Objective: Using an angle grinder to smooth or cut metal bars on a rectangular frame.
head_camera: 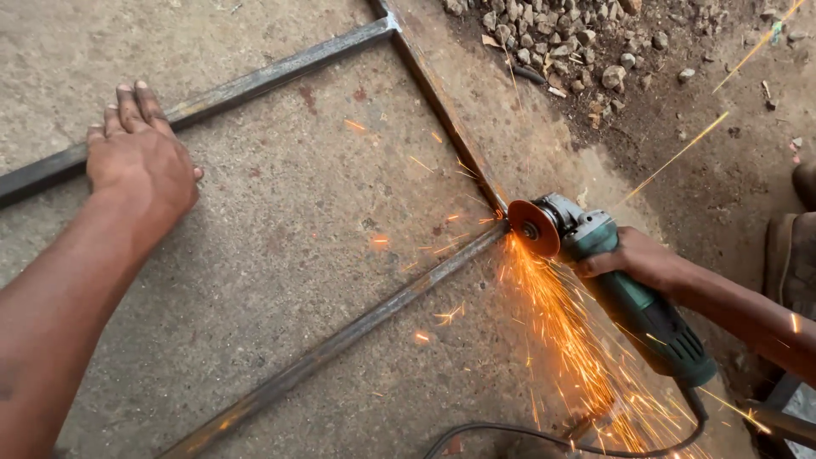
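A welded frame of dark steel bars (340, 340) lies flat on the concrete floor. My right hand (637, 259) grips a green angle grinder (633, 297), whose orange disc (534, 228) touches the frame's right corner joint. Orange sparks (569, 340) spray down and to the right from the disc. My left hand (140, 157) rests palm down, fingers together, on the upper bar (255, 81) of the frame at the left.
The grinder's black cord (544, 435) curls along the bottom edge. Loose stones and gravel (561, 38) lie on dirt at the top right. A shoe (790, 255) shows at the right edge. Bare concrete (280, 221) fills the inside of the frame.
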